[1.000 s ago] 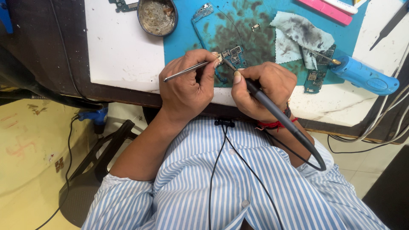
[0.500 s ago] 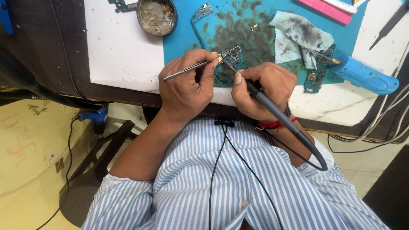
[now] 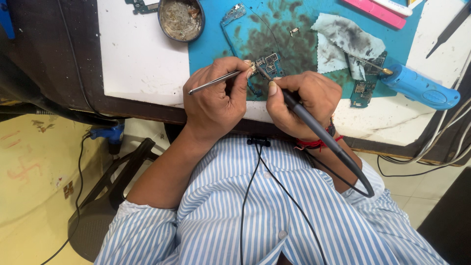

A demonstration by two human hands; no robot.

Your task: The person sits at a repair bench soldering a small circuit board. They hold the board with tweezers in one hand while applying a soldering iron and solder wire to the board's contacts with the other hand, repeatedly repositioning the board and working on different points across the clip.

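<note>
My left hand (image 3: pixel 216 100) grips thin metal tweezers (image 3: pixel 213 82) whose tips reach a small circuit board (image 3: pixel 269 65) on the blue work mat (image 3: pixel 299 44). My right hand (image 3: pixel 304 103) holds a dark soldering iron (image 3: pixel 314 127) like a pen, its tip touching the same board beside the tweezer tips. The iron's black cable loops down past my right wrist, which wears a red thread band. Both hands rest at the near edge of the bench.
A round tin of dirty flux (image 3: pixel 181 18) sits at the back left. A stained cloth (image 3: pixel 346 41), a second circuit board (image 3: pixel 364 88) and a blue-handled tool (image 3: pixel 422 88) lie to the right. Pink strip (image 3: pixel 378 12) at the far edge. Cables hang off the bench's right side.
</note>
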